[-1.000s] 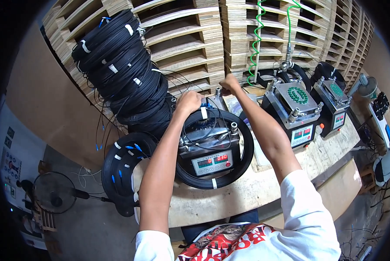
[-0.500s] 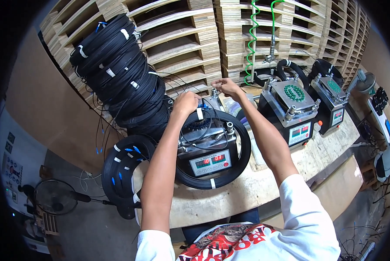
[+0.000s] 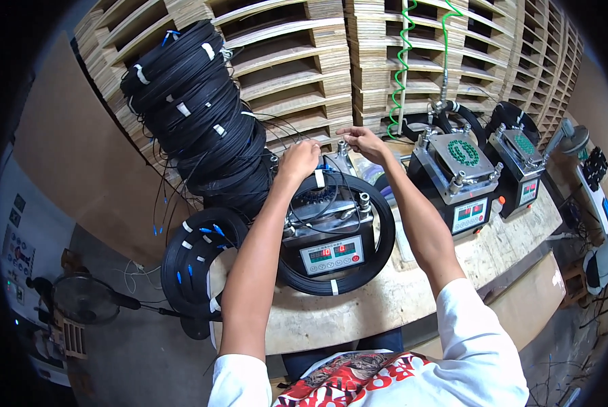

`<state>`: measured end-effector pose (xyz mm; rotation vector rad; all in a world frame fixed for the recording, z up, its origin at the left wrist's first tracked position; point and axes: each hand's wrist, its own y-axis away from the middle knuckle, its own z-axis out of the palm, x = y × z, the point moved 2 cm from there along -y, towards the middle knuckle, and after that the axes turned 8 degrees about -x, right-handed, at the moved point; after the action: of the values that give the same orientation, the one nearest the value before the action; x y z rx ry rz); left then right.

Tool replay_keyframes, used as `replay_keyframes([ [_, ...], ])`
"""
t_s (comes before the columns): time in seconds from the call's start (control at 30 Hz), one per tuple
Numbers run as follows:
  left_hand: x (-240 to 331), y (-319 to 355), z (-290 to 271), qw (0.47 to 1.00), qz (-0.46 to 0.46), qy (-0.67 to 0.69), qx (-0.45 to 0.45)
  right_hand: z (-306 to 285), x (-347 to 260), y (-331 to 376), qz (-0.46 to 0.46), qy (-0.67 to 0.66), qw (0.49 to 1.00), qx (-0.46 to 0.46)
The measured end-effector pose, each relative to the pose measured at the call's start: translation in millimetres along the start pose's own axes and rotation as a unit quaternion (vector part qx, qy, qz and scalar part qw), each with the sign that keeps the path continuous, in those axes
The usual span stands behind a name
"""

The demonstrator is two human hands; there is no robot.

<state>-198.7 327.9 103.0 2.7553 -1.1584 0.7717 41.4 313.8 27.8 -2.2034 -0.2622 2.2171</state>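
Observation:
My left hand (image 3: pixel 300 160) is closed above the back left of the nearest bench machine (image 3: pixel 332 254); what its fingers hold is hidden. Just right of it, my right hand (image 3: pixel 364 142) has thumb and fingers drawn together in a pinch, by a metal corner post (image 3: pixel 343 147). Anything in that pinch is too small to make out. A coil of black cable (image 3: pixel 386 230) with white ties is looped around the machine. Blue connectors (image 3: pixel 326 167) show at the machine's back, below my hands. Thin black cables arch over its metal top.
A tall leaning stack of black cable coils (image 3: pixel 195 115) stands at the left, with another coil (image 3: pixel 172 254) below it. Two similar machines (image 3: pixel 463 152) (image 3: pixel 523 146) with green-dotted plates stand right. Wooden pallets (image 3: pixel 287 61) rise behind the bench (image 3: pixel 385 298). A green coiled hose (image 3: pixel 400 68) hangs there.
The whole view has shifted slightly, moving the scene a little to the right. Both hands stay near the machine's back, the right one's fingers drawn a little closer together.

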Motion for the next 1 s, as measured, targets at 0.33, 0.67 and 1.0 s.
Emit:
replay_keyframes([
  [0.33, -20, -16, -13, 1.000, 0.001, 0.007, -0.014, 9, -5, 6, 0.031, 0.138, 0.985, 0.103],
  [0.67, -128, -49, -20, 0.959, -0.147, 0.111, -0.217, 110, -50, 75, -0.048, 0.267, 0.946, 0.180],
  [1.0, -162, -34, -6, 0.854, -0.283, 0.431, -0.074, 129, -57, 94, -0.059, 0.374, 0.886, 0.269],
])
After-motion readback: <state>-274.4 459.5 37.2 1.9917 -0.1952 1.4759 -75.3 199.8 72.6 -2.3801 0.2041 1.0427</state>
